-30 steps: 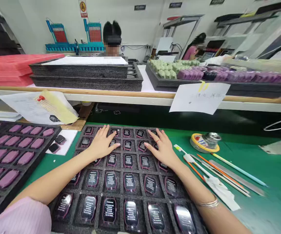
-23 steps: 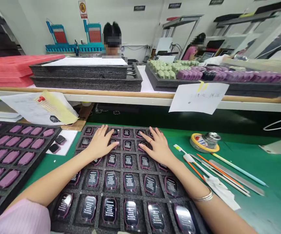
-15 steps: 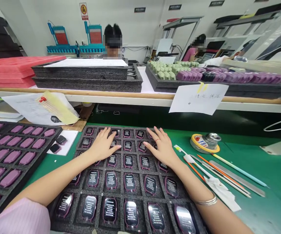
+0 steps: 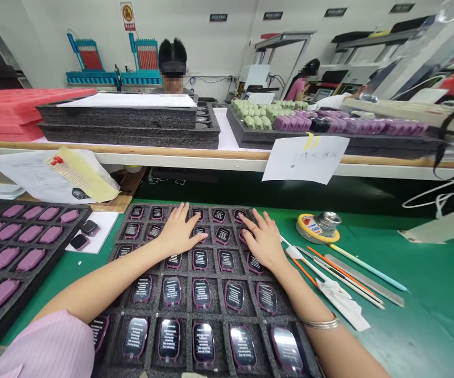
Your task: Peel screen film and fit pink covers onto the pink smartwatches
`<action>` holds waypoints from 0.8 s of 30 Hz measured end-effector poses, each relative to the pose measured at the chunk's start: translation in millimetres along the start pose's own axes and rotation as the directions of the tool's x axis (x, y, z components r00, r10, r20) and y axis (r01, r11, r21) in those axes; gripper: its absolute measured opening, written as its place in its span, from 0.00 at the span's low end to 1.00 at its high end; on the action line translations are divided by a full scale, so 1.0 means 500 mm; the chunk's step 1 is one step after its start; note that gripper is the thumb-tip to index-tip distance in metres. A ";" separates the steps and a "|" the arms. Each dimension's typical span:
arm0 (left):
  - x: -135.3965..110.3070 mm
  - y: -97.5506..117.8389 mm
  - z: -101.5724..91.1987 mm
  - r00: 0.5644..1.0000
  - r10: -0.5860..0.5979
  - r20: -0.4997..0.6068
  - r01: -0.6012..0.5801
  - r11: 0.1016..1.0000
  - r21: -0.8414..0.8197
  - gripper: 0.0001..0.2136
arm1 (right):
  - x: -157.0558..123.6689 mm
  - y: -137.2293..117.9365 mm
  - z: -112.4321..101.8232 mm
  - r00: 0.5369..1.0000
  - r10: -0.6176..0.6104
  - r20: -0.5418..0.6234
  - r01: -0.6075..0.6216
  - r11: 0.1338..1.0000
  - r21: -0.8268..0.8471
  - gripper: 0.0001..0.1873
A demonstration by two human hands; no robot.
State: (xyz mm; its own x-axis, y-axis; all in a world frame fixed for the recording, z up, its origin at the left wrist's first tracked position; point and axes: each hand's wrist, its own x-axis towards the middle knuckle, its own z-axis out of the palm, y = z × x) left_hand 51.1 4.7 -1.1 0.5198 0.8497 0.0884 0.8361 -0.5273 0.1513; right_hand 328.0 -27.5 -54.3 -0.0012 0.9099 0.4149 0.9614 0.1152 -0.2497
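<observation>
Both hands, left (image 4: 180, 233) and right (image 4: 264, 240), lie open, flat on a black foam tray (image 4: 211, 273) whose pockets keep small dark purple-rimmed devices (image 4: 202, 292) apart.

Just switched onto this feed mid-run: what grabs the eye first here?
The left hand and right hand lie flat, fingers spread, on the far rows of a black foam tray in the centre. Its pockets hold dark-screened devices with purple rims. Rows of purple pieces line the left edge, and thin tools lie on the green mat to the right.
</observation>
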 end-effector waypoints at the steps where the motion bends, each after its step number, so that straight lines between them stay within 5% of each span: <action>1: -0.001 0.000 -0.001 1.000 -0.005 -0.001 0.005 1.000 0.001 0.36 | 0.000 -0.001 0.001 1.000 0.003 0.007 -0.003 1.000 -0.003 0.24; 24: 0.063 0.078 0.022 0.998 0.056 0.001 -0.056 0.997 -0.050 0.34 | -0.006 0.006 0.017 0.999 -0.007 -0.045 0.012 0.995 0.102 0.27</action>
State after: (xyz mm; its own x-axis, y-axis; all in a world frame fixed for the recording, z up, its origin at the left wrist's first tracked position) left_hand 102.2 11.0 -3.1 0.5660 0.8189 0.0956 0.7961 -0.5730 0.1949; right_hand 328.5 -26.5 -63.5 0.0040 0.8903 0.4553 0.9282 0.1661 -0.3330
